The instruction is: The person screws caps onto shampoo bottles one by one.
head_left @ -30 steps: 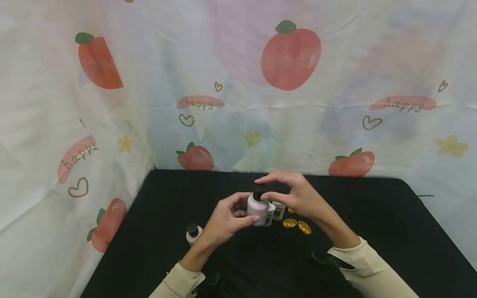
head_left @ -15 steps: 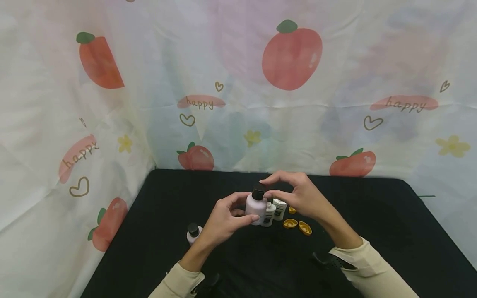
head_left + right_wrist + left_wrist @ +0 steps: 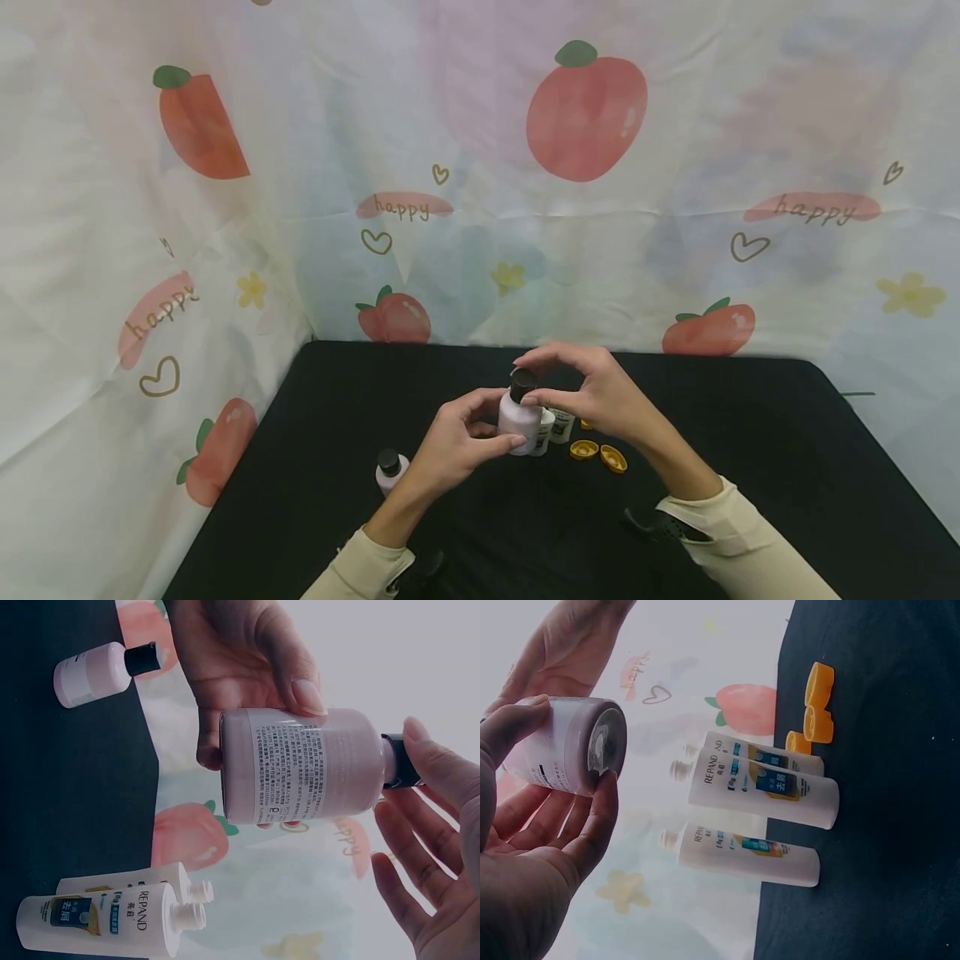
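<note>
Above the black table my left hand (image 3: 453,442) grips a pale pink bottle (image 3: 517,425) around its body. The bottle's printed label (image 3: 289,765) faces the right wrist camera. On its neck sits a black cap (image 3: 522,383), which my right hand (image 3: 603,392) pinches between thumb and fingers. In the left wrist view the bottle's base (image 3: 607,742) shows, while the cap is out of sight there. A second pink bottle (image 3: 94,673) with a black cap stands on the table, left of my left forearm.
Three white bottles with bare necks, one of them a REPAND bottle (image 3: 765,787), stand behind the held bottle. Several yellow caps (image 3: 584,450) lie to their right on the black tablecloth (image 3: 525,533). A printed curtain (image 3: 480,250) hangs behind the table.
Half a second ago my right fingers were slightly off to the right of the cap; now they are back around it. The pink bottle shifted a little left, then right again.
</note>
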### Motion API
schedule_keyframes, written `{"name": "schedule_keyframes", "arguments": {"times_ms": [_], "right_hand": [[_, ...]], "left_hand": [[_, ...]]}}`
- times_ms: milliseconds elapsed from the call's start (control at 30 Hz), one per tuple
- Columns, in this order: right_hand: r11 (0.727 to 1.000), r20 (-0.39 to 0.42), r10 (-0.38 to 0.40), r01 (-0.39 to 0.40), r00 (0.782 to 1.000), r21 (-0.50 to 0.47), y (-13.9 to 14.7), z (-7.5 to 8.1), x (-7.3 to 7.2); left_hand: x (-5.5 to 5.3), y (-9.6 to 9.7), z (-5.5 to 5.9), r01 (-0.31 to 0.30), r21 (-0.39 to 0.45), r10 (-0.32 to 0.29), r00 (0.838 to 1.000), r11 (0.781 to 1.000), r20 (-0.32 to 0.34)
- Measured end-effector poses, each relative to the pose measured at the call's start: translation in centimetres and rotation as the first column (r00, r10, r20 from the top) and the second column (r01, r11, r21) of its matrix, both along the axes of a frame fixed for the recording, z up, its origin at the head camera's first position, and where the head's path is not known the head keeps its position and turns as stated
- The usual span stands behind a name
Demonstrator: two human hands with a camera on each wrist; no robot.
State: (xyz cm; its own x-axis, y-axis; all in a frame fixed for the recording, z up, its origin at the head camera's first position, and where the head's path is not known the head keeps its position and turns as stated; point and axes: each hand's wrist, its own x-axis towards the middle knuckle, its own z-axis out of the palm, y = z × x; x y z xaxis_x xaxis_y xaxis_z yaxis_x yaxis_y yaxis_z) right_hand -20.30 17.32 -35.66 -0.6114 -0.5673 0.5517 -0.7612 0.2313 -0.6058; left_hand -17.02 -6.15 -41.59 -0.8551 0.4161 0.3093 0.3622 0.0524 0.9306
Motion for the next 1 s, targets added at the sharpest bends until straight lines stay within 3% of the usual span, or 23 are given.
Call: {"name": "schedule_keyframes", "arguments": {"times_ms": [667,1000], "right_hand": [[0.998,-0.006,0.067,-0.067,0.998,-0.005,-0.60,-0.11,0.05],[0.999,-0.027,0.035,-0.034,0.999,0.020,0.23,-0.33,-0.05]], "left_hand": [[-0.01,0.39,-0.25,-0.010,0.017,0.010,1.000,1.000,-0.026],[-0.13,0.04,-0.27,-0.038,-0.008,0.038,0.999,0.999,-0.007]]}}
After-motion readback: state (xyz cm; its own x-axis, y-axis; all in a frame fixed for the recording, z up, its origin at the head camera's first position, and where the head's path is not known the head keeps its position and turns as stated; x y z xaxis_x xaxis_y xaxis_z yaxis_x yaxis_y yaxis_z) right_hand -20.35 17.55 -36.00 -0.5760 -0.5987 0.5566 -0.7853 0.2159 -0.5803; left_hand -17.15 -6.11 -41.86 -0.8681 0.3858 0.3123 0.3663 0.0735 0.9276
